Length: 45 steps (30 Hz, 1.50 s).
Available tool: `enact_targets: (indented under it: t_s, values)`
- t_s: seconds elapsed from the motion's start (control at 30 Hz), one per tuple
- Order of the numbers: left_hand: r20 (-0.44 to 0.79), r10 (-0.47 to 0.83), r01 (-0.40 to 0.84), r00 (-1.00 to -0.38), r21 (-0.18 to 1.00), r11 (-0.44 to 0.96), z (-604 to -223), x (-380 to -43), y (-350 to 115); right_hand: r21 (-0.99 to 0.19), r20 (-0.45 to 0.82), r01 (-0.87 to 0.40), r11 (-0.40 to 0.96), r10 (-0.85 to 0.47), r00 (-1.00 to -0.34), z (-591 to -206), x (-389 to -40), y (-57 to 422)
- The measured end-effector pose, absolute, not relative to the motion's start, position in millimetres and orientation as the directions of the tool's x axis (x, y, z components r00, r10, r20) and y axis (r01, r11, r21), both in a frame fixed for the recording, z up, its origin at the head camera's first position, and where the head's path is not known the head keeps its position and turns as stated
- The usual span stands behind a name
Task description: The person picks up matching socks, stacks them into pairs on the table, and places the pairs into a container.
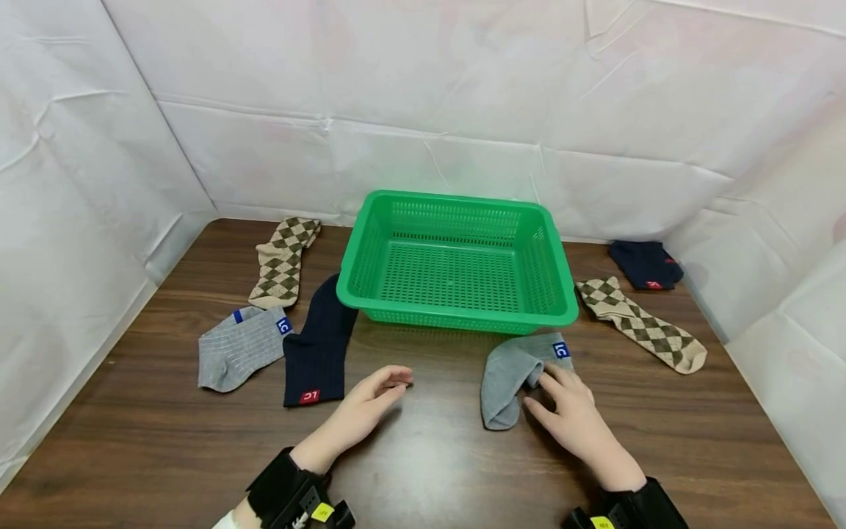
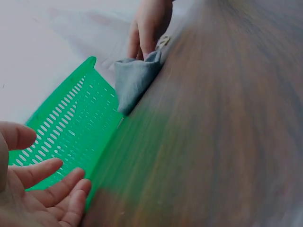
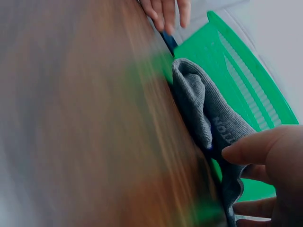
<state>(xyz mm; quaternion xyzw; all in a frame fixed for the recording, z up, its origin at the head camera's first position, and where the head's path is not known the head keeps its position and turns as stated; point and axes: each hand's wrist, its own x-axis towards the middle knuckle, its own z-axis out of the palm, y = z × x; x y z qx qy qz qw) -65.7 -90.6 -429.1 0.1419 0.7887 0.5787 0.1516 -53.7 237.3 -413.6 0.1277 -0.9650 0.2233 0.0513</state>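
A plain grey sock (image 1: pixel 502 378) with a blue tag lies bent before the basket, its cuff toward the right. My right hand (image 1: pixel 568 411) holds it near the cuff. In the right wrist view the thumb lies against the ribbed fabric (image 3: pixel 189 97), with the other fingers partly hidden behind it. My left hand (image 1: pixel 367 405) hovers over the table between the navy sock (image 1: pixel 320 345) and the grey one, fingers loosely bent and holding nothing. Its fingers appear spread apart in the left wrist view.
A green plastic basket (image 1: pixel 456 319) stands at the back centre. To the left lie a light grey striped pair (image 1: pixel 241 353) and an argyle sock (image 1: pixel 284 261). On the right are another argyle sock (image 1: pixel 644 323) and a folded navy sock (image 1: pixel 644 263). White sheeting (image 1: pixel 429 95) walls the table.
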Motion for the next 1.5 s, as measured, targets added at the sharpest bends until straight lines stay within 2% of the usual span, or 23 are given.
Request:
enact_targets:
  t_s: [0.17,0.47,0.8,1.07,1.23,1.33,1.5]
  values:
    - [-0.045,0.365,0.063,-0.930,0.958,0.279,-434,-68,-84,-0.391,0.163,-0.333,0.858,-0.291,-0.943,-413,-50,217]
    - [0.043,0.357,0.162,-0.933,0.936,0.312,-439,-68,-64,-0.408,0.154,-0.368,0.836,-0.335,-0.930,-422,-40,176]
    - [0.139,0.333,0.287,-0.933,0.845,0.451,-440,-70,-42,-0.469,0.162,-0.388,0.794,-0.355,-0.921,-433,-34,146]
    - [0.137,0.310,0.272,-0.941,0.852,0.448,-438,-68,-30,-0.487,0.283,-0.420,0.766,-0.317,-0.905,-436,-29,135]
    - [0.138,0.291,0.269,-0.947,0.836,0.479,-437,-66,-28,-0.490,0.304,-0.461,0.740,-0.350,-0.886,-436,-29,137]
    - [0.157,0.235,0.265,-0.959,0.789,0.555,-439,-65,-27,-0.568,0.328,-0.458,0.684,-0.321,-0.888,-435,-34,140]
    - [0.153,0.159,0.220,-0.975,0.738,0.638,-440,-65,-27,-0.665,0.442,-0.449,0.597,-0.171,-0.881,-436,-50,150]
